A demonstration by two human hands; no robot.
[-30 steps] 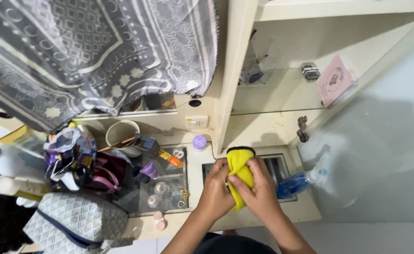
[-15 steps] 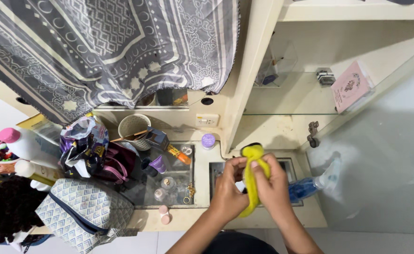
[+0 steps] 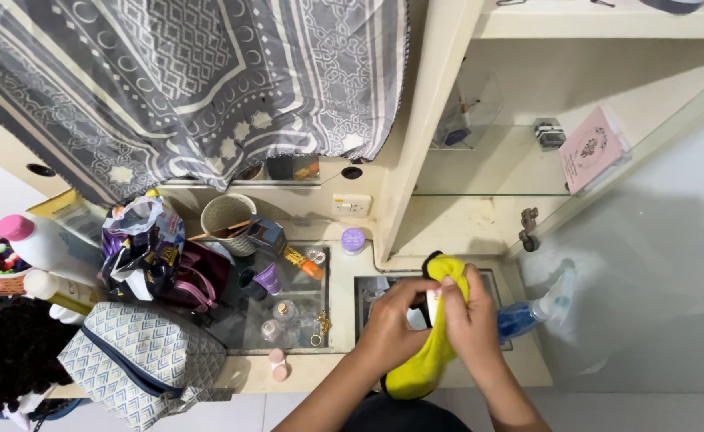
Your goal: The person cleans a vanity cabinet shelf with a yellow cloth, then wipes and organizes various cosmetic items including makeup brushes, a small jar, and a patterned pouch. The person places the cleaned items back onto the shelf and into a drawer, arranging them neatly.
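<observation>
Both my hands hold a yellow cloth point(image 3: 425, 360) with a black edge over the cream counter point(image 3: 344, 296). My left hand point(image 3: 393, 320) pinches the cloth's left side near a small white object that I cannot identify. My right hand point(image 3: 472, 316) grips the cloth's upper part, near the top fold. The cloth hangs down between my wrists toward the counter's front edge. A blue spray bottle point(image 3: 532, 312) lies on the counter just right of my right hand.
A grey patterned cloth point(image 3: 192, 88) hangs over the upper left. Left of my hands sit a woven cup point(image 3: 228, 220), purple bags point(image 3: 148, 256), a patterned pouch point(image 3: 140, 360) and small bottles on a glass inset point(image 3: 284, 308). An open cabinet with a glass shelf point(image 3: 488, 172) holds a pink card point(image 3: 592, 148).
The yellow cloth has unfolded and now hangs lower between my wrists. My hands shifted slightly right, and the view moved a little.
</observation>
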